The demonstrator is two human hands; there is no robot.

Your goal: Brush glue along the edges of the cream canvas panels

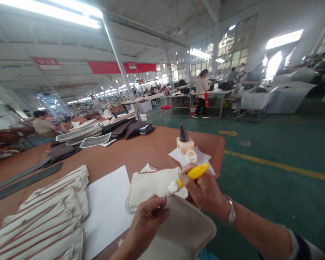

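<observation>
Step in hand: I judge this as glue being brushed along the edge of the grey fabric piece [184, 224], with the brush tip at its upper edge.
Right hand: my right hand [206, 191] is closed around the yellow-handled brush [188, 177], bristles pointing down-left.
Left hand: my left hand [148, 218] pinches the grey fabric piece at its top edge, just beside the bristles.
Where the piece is: it hangs over the near edge of the brown surface [141, 151], partly overlapping a cream fabric piece [151, 184].
Nearby: a glue pot with a dark cone top [184, 143] stands on paper beyond the right hand; a white sheet [108, 209] lies to the left, next to a stack of striped pieces [43, 220].
Next move calls for: as I read it, steady bristle contact along the edge, and the left pinch holding the fabric taut.
</observation>
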